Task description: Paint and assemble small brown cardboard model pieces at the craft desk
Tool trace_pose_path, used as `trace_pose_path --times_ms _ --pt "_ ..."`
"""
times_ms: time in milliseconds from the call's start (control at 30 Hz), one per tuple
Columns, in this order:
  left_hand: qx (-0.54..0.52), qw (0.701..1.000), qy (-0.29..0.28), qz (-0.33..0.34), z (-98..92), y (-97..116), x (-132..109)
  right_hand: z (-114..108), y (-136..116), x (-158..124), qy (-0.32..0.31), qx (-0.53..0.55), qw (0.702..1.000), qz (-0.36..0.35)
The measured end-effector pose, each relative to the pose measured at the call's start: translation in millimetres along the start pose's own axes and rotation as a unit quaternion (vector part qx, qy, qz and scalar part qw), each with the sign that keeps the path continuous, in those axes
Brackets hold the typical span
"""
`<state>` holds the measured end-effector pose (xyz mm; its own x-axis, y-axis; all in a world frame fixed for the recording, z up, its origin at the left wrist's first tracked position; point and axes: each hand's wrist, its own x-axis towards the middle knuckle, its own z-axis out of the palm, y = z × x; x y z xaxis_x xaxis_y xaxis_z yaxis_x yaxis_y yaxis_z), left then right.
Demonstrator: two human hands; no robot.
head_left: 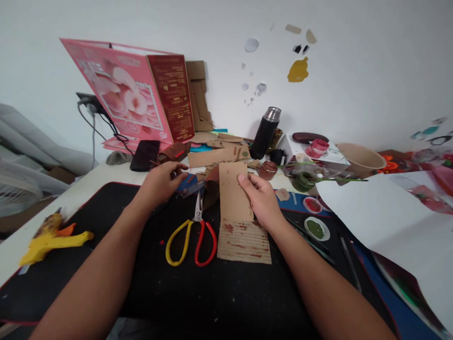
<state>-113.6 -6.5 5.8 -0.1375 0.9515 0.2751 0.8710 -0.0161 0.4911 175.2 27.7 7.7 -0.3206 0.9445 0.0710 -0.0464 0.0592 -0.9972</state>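
Note:
My right hand (262,200) pinches a flat brown cardboard piece (232,193) by its right edge, thumb on top. Below it lies a ridged cardboard piece (244,243) with reddish-brown stains; I cannot tell whether the two are joined. My left hand (163,182) hovers over the back of the black mat, fingers bent and apart, with nothing visible in it. Near its fingertips are a blue piece (187,183) and cardboard scraps. Scissors (193,231) with one yellow and one red handle lie between my arms, blades pointing away from me.
A yellow glue gun (53,238) lies left. Behind are a phone (145,156), a pink box (130,94), a cardboard strip (208,157) and a black thermos (265,134). Paint jars (268,170), a lid of green paint (316,229) and a white sheet (389,226) are right.

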Motion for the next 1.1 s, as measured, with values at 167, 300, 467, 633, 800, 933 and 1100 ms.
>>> trace_pose_path --times_ms 167,300,467,633,800,933,1100 --pt "-0.113 0.984 -0.135 0.03 4.7 24 -8 -1 2 1 0.014 0.0 1.0 -0.008" --pt "-0.186 0.961 -0.201 0.039 8.8 24 -11 -2 1 1 0.025 -0.006 0.999 -0.021" --pt "-0.185 0.954 -0.233 0.029 14.5 25 -13 0 -3 1 0.01 0.005 1.0 -0.021" --pt "-0.173 0.954 -0.242 0.025 17.5 31 -14 1 -4 0 0.001 0.013 1.0 -0.024" --pt "-0.197 0.947 -0.252 0.025 20.7 30 -16 0 -5 0 0.01 -0.035 0.998 -0.041" --pt "-0.21 0.939 -0.269 0.037 20.4 30 -16 0 -3 0 0.018 -0.058 0.996 -0.061" --pt "-0.208 0.939 -0.271 0.042 16.1 34 -17 1 -1 1 0.009 -0.049 0.998 -0.038"
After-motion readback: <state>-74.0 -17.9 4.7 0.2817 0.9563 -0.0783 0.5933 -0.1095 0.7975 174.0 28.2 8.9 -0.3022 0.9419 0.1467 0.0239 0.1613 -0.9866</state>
